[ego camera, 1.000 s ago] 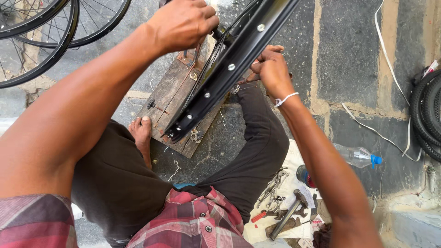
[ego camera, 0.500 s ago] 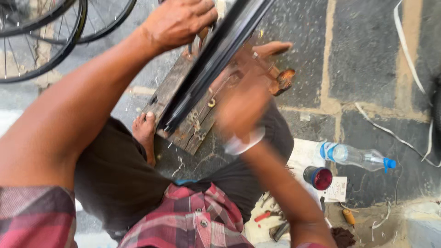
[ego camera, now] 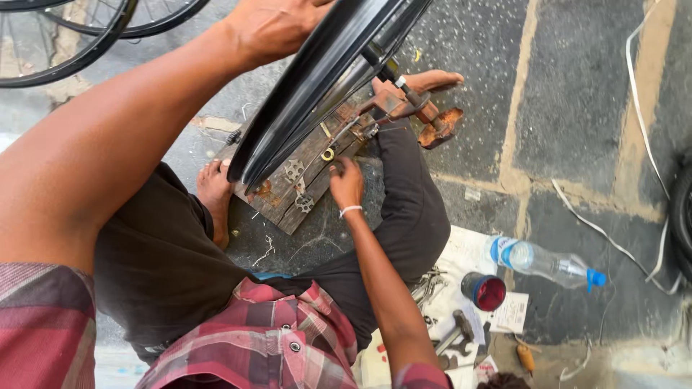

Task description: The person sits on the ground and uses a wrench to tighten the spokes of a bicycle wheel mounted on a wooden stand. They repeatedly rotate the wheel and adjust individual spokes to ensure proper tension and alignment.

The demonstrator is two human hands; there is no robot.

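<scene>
My left hand (ego camera: 277,25) grips the top of a black bicycle wheel rim (ego camera: 310,86) that stands tilted over a worn wooden board (ego camera: 299,184). The board lies on the ground between my bare feet and carries small metal parts, among them a brass ring (ego camera: 328,153). My right hand (ego camera: 346,184) reaches down to the board's edge, fingertips at the small parts just below the ring; whether it pinches one I cannot tell. A rusty metal stand (ego camera: 425,119) with a rod sits at the board's far end.
Two more bicycle wheels (ego camera: 65,36) lie at the top left. At the lower right lie a clear plastic bottle with a blue cap (ego camera: 540,263), a small dark tin with red inside (ego camera: 484,292), a hammer (ego camera: 461,328) and wrenches on paper. White cable (ego camera: 641,144) trails along the right.
My right hand let go of the rim's far side, swung down and now rests at the board's small parts. The left hand keeps its grip on the rim.
</scene>
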